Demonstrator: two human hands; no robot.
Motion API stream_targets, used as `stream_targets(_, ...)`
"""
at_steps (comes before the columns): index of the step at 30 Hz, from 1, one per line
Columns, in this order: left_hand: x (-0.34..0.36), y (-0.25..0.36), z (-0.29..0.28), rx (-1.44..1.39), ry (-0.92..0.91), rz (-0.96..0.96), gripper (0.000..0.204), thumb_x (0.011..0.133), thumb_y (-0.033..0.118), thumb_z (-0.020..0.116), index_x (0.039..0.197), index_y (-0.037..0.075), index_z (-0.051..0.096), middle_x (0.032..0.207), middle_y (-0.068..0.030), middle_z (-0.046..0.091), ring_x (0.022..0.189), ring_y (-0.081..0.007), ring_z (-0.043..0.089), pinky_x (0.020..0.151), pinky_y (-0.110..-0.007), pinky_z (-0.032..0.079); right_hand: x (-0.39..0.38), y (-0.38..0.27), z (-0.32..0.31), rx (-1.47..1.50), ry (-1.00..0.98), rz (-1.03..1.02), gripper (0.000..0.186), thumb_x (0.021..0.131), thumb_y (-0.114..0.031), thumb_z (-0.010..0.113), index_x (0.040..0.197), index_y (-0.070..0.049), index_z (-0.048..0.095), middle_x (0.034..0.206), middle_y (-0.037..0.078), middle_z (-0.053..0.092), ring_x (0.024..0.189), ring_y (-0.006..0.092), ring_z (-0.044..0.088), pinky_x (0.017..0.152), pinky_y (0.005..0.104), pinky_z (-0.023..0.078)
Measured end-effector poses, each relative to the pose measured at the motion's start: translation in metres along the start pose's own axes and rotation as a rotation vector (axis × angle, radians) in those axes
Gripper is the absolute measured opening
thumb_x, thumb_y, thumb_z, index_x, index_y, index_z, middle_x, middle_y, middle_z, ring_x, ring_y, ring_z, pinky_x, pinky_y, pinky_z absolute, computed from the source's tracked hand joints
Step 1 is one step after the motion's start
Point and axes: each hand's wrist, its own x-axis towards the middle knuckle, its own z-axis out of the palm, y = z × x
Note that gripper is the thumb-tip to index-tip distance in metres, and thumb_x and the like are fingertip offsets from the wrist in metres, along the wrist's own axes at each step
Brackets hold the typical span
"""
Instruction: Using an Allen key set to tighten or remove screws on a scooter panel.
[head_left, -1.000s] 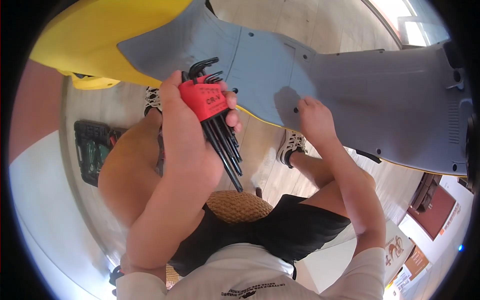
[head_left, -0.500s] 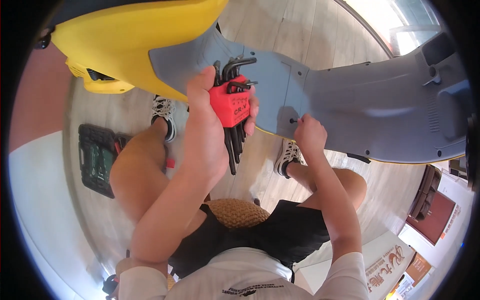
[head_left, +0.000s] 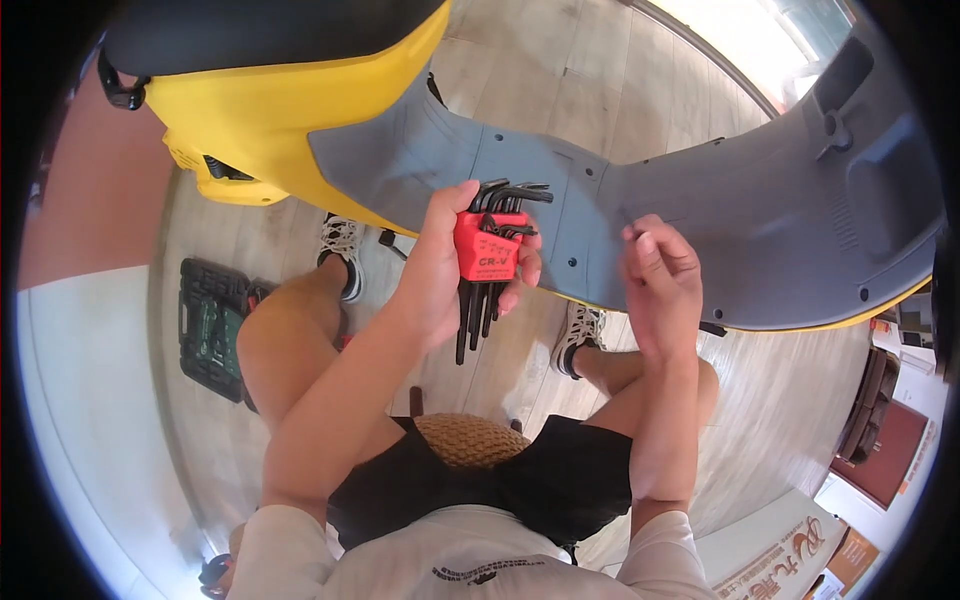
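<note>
Here, hex key set (head_left: 488, 255) in left hand (head_left: 440, 270)

Taking the grey scooter footboard (head_left: 760, 220) as landmark: in front of its middle a red plastic key holder (head_left: 487, 246) carries a small panel of white lettering on its face. Well below its right end, at the floor's edge, lies a white board (head_left: 800, 560) with red-orange lettering, and beside it orange-and-white printed packages (head_left: 855, 560).

Left hand (head_left: 440, 265) gripping red hex key set (head_left: 488, 255), right hand (head_left: 660, 280) touching grey scooter panel (head_left: 760, 230)
</note>
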Motion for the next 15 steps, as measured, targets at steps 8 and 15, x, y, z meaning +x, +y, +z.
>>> stream_targets(8,0.007,-0.018,0.01,0.443,0.214,0.08,0.065,0.097,0.057,0.032,0.096,0.0,0.062,0.075,-0.0132,0.064,0.061,-0.0183,0.058,0.049,-0.03,0.044,-0.024,-0.016,0.013,-0.868,-0.022,-0.553,0.012,0.079,-0.001,0.078,0.09,-0.004,0.076,0.074,0.003,0.053,0.063,0.0127,0.046,0.056,0.025,0.037)
stream_targets(15,0.014,-0.025,0.006,0.588,0.123,-0.042,0.066,0.098,0.057,0.031,0.101,0.0,0.064,0.075,-0.013,0.064,0.057,-0.0184,0.056,0.051,-0.028,0.043,-0.022,-0.015,0.011,-1.0,-0.059,-0.677,0.018,0.074,-0.001,0.079,0.091,-0.006,0.074,0.075,0.004,0.046,0.061,0.0171,0.045,0.053,0.029,0.038)
